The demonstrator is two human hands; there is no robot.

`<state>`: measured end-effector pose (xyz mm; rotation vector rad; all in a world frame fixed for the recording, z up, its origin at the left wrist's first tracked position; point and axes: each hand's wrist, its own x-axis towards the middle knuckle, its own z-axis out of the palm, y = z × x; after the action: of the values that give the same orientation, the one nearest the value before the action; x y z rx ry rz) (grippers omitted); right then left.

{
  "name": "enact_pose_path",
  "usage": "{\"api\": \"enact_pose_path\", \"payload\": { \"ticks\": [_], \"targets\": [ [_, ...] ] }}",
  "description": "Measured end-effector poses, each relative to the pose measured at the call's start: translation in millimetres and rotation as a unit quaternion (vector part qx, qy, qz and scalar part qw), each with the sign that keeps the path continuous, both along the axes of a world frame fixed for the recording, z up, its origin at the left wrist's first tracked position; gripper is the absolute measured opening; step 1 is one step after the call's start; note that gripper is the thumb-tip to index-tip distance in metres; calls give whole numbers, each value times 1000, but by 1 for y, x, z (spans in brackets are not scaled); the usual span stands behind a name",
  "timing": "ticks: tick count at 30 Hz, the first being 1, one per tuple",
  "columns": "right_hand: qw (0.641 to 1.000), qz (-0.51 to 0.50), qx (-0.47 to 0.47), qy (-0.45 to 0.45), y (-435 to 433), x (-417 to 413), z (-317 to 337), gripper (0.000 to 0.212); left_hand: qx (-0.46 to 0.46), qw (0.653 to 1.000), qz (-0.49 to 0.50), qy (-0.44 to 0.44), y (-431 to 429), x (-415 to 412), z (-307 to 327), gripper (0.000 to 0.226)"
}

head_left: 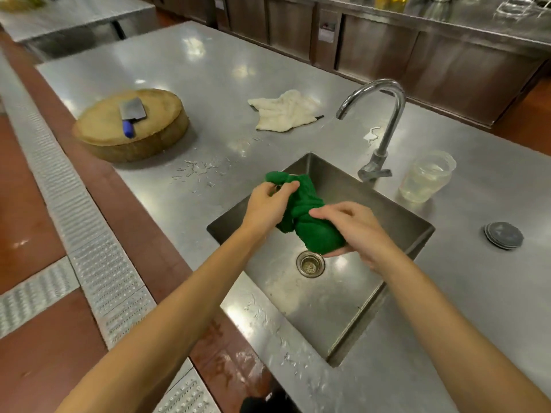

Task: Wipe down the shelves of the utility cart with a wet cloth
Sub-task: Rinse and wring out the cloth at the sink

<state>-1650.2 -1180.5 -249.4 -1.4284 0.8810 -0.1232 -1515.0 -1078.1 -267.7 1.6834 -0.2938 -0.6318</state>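
I have the green cloth (pixel 310 216) bunched between both hands over the sink (pixel 343 311), directly above the drain (pixel 310 264). My left hand (pixel 268 201) has its fingers curled round the far, upper end of the bundle. My right hand (pixel 357 231) wraps the near, lower end, fingers over the top and palm beneath.

The cloth looks twisted along its length between the two grips, so I judge this to be wringing ahead of any wiping; the utility cart is not in view. The terry fabric is soft and limp. If soaked, it will be heavier than it looks and will drip, so I would hold it over the basin. The best hold is on the two ends with tight fists, since wet pile can slide through a loose grip.

Beyond my right hand stands the gooseneck faucet (pixel 387 114), with a clear plastic cup (pixel 426 177) beside it. Beyond my left hand a white rag (pixel 286 110) lies on the steel counter (pixel 208 70).
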Motion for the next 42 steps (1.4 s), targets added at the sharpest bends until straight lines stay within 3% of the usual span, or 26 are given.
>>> {"api": "enact_pose_path", "payload": {
  "ticks": [2, 4, 8, 10, 14, 22, 32, 39, 42],
  "targets": [
    [999, 10, -50, -13, 18, -4, 3, 50, -6, 1000, 23, -6, 20, -9, 5, 7],
    [993, 26, -114, -33, 39, -8, 4, 44, -69, 993, 61, 79, 38, -19, 11, 13],
    [961, 96, -256, -50, 80, -9, -3, 46, -202, 934, 154, 250, 76, -40, 39, 37],
    [938, 119, -324, -39, 99, -10, -3, 52, -212, 917, 211, 264, 88, -43, 42, 47],
    [896, 124, -424, -48, 133, -18, -4, 57, -165, 911, 322, 197, 90, -44, 47, 55],
    [899, 70, -431, -44, 117, -22, -5, 53, -110, 936, 290, 165, 51, -45, 50, 25],
    [912, 38, -407, -22, 60, -34, -22, 54, -86, 960, 222, 149, -12, -56, 37, 25],
    [919, 16, -395, -6, 42, -40, -24, 65, -83, 966, 178, 170, -12, -53, 30, 29],
    [916, 18, -399, 19, 39, -43, -22, 58, -83, 970, 166, 156, 2, -48, 28, 28]
  ]
}}
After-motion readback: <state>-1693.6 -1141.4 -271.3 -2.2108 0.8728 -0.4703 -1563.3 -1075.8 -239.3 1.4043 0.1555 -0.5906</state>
